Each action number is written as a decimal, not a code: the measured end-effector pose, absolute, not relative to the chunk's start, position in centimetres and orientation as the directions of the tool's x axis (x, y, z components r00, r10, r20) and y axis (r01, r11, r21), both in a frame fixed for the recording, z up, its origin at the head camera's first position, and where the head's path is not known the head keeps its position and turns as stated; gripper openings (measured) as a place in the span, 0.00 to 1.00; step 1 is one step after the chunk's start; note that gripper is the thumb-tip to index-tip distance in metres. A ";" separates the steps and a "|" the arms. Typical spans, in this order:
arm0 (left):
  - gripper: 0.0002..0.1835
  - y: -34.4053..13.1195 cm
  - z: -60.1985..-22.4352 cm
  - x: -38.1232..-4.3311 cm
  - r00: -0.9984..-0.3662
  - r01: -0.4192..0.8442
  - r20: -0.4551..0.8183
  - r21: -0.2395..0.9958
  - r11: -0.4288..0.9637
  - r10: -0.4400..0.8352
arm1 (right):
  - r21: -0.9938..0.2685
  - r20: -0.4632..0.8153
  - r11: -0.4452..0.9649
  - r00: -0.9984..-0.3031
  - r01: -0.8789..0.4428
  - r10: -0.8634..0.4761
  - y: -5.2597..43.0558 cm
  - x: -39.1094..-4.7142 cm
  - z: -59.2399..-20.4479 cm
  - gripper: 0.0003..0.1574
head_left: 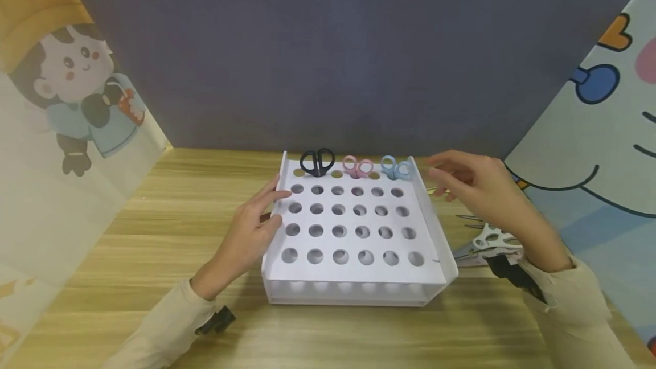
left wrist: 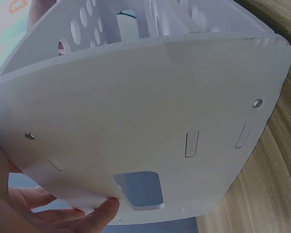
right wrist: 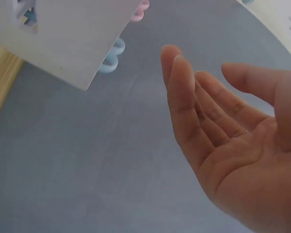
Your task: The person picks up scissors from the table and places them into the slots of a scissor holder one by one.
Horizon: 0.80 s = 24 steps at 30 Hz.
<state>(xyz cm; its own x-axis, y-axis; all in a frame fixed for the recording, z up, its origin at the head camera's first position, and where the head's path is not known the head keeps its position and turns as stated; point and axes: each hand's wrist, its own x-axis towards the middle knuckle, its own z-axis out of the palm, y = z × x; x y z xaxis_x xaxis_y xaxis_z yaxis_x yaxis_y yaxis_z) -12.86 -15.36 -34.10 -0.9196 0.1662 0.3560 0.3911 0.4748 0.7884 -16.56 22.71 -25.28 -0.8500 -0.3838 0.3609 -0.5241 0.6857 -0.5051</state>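
Observation:
A white rack (head_left: pixel 328 272) with rows of round holes stands on the table. Black scissors (head_left: pixel 318 165), pink scissors (head_left: pixel 357 168) and light blue scissors (head_left: pixel 396 168) stand in its back row, handles up. My left hand (head_left: pixel 251 226) rests at the rack's left edge, index fingertip over the perforated top. In the left wrist view a fingertip touches the outer face of the white side panel (left wrist: pixel 111 111), near a cutout. My right hand (head_left: pixel 474 184) hovers past the rack's right side, holding nothing. Its fingers are loosely bent and apart from the thumb in the right wrist view.
Several more scissors (head_left: pixel 487 244), some with white handles, lie on the wooden table (head_left: pixel 169 238) right of the rack, partly behind the right wrist. A grey wall (head_left: pixel 328 61) rises behind, with cartoon-printed panels on both sides.

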 end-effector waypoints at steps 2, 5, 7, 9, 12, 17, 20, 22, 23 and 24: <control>0.23 -15.4 -34.1 -12.8 -0.918 0.393 0.359 0.787 0.475 0.166 | -0.526 0.377 0.671 -0.850 -0.523 -0.367 23.5 -16.3 -25.7 0.14; 0.23 -15.4 -34.1 -12.9 -0.917 0.397 0.363 0.785 0.476 0.165 | -0.551 0.380 0.658 -0.856 -0.514 -0.351 24.6 -16.1 -26.5 0.15; 0.23 -15.4 -34.0 -12.8 -0.917 0.397 0.364 0.784 0.477 0.165 | -0.549 0.373 0.664 -0.860 -0.508 -0.350 25.4 -16.1 -27.1 0.15; 0.23 -15.4 -34.0 -12.8 -0.917 0.397 0.365 0.784 0.477 0.164 | -0.554 0.351 0.674 -0.871 -0.489 -0.343 26.1 -16.1 -28.0 0.16; 0.23 -15.4 -34.1 -12.8 -0.917 0.397 0.364 0.785 0.475 0.165 | -0.558 0.327 0.691 -0.887 -0.460 -0.326 27.2 -16.1 -29.7 0.16; 0.23 -15.5 -34.3 -12.9 -0.918 0.394 0.360 0.787 0.475 0.166 | -0.589 0.338 0.676 -0.895 -0.443 -0.292 29.3 -16.1 -33.0 0.15; 0.23 -15.4 -34.3 -12.9 -0.918 0.394 0.359 0.786 0.476 0.167 | -0.618 0.351 0.668 -0.906 -0.414 -0.236 30.5 -16.1 -34.6 0.15; 0.23 -15.4 -34.3 -13.0 -0.917 0.396 0.361 0.785 0.477 0.166 | -0.620 0.364 0.682 -0.912 -0.389 -0.189 31.2 -16.2 -35.6 0.16; 0.23 -15.4 -34.3 -13.0 -0.917 0.397 0.363 0.784 0.477 0.166 | -0.612 0.375 0.694 -0.912 -0.379 -0.168 31.6 -16.2 -36.1 0.16; 0.23 -15.4 -34.2 -13.0 -0.916 0.398 0.364 0.783 0.478 0.166 | -0.603 0.386 0.707 -0.911 -0.370 -0.147 32.0 -16.3 -36.5 0.16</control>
